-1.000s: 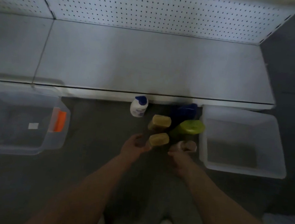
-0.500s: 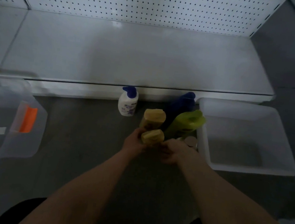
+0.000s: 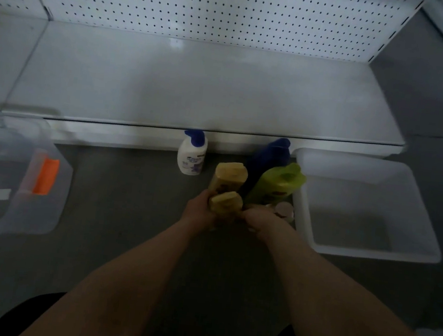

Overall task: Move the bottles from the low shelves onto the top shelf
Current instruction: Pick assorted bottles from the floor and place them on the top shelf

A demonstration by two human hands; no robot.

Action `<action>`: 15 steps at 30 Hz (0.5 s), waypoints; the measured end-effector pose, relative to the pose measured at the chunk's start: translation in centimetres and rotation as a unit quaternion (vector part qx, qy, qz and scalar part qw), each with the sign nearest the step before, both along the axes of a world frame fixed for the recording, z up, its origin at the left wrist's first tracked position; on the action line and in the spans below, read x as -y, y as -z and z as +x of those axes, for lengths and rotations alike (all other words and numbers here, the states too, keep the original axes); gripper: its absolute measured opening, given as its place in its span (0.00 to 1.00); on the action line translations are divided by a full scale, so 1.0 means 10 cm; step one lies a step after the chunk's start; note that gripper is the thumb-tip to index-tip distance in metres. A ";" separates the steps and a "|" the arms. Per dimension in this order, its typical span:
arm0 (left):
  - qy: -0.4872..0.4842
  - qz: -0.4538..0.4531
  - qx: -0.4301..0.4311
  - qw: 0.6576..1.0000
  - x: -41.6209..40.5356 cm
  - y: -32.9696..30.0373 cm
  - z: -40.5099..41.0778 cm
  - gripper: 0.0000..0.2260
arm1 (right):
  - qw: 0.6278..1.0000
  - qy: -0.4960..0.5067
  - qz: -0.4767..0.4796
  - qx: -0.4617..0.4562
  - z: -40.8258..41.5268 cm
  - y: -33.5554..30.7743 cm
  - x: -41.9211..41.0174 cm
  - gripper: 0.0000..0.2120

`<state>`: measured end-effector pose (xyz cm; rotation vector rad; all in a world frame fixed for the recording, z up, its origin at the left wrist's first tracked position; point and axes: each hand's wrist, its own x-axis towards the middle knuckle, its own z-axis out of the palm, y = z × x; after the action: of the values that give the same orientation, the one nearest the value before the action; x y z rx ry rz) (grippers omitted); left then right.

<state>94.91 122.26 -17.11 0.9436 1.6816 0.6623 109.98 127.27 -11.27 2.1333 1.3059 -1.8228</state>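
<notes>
I have both hands down at the cluster of bottles standing on the grey floor in front of the white shelf. My left hand is wrapped around the near yellow bottle, fingers curled on its left side. My right hand is closed against the same bottle from the right, though I cannot tell whether it grips that bottle or something beneath it. Just behind stands a second yellow bottle, touching or nearly touching the first. To its right leans a green bottle, with a dark blue bottle behind it against the shelf edge. A small beige-capped bottle sits between my right hand and the white bin. A white pump bottle with a blue top stands apart to the left. A clear bin with an orange latch lies far left.
</notes>
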 end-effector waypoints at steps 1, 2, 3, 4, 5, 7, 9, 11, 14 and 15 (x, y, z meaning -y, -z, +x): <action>-0.004 -0.011 -0.003 1.000 -0.01 -0.01 -0.02 0.22 | 1.000 -0.017 0.006 -0.007 0.02 0.00 -0.01 0.15; -0.009 -0.023 0.001 1.000 -0.02 -0.02 -0.05 0.22 | 0.999 -0.032 0.013 -0.010 0.03 -0.02 -0.01 0.17; -0.015 -0.032 0.011 0.999 -0.02 -0.03 -0.08 0.21 | 0.999 -0.043 0.019 -0.011 0.04 -0.03 -0.01 0.20; -0.019 -0.040 0.022 0.999 -0.03 -0.06 -0.12 0.21 | 0.998 -0.053 0.025 -0.010 0.04 -0.04 0.00 0.23; -0.022 -0.045 0.035 0.998 -0.03 -0.09 -0.17 0.22 | 0.998 -0.061 0.027 -0.008 0.05 -0.03 0.00 0.26; -0.023 -0.054 0.059 0.997 -0.03 -0.15 -0.26 0.22 | 0.997 -0.078 0.025 -0.009 0.06 -0.05 0.01 0.29; -0.013 -0.059 0.082 0.995 -0.03 -0.22 -0.35 0.21 | 0.994 -0.103 0.027 -0.019 0.07 -0.10 0.02 0.31; -0.006 -0.061 0.104 0.993 -0.03 -0.28 -0.43 0.16 | 0.991 -0.128 0.033 -0.035 0.09 -0.09 0.01 0.31; -0.004 -0.052 0.120 0.991 -0.04 -0.36 -0.53 0.10 | 0.986 -0.144 0.011 -0.083 0.06 -0.08 0.02 0.25; -0.008 -0.050 0.122 0.991 -0.05 -0.36 -0.56 0.11 | 0.985 -0.146 0.004 -0.096 0.05 -0.08 0.02 0.23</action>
<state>89.29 122.77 -13.52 0.7471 1.4910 0.6687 110.46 127.03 -10.51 1.6914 1.5699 -1.9326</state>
